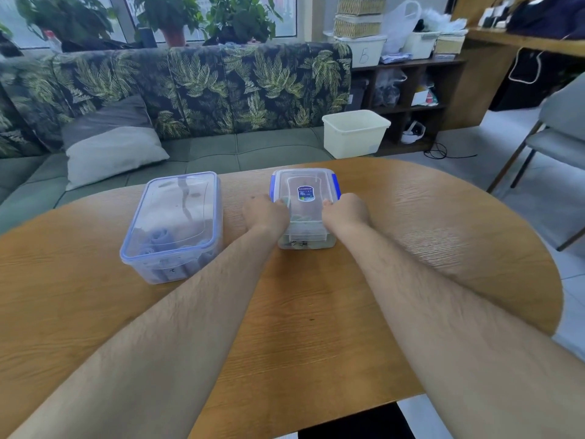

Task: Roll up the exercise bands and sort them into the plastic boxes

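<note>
Two clear plastic boxes with blue-trimmed lids stand on the wooden table (411,248). The larger left box (172,229) is lidded and holds rolled blue bands (158,240). The smaller right box (305,201) carries a blue label on its lid and greenish bands show faintly inside. My left hand (266,213) presses on the left side of that lid, and my right hand (346,210) presses on its right side, fingers curled over the edges. The box's near corners are hidden by my hands.
A leaf-patterned sofa (190,90) with a grey and white cushion (110,144) lies beyond the table. A cream tub (354,134) sits on the sofa's right end. Shelves (408,87) with bins stand behind it, and a chair (554,134) stands at the right.
</note>
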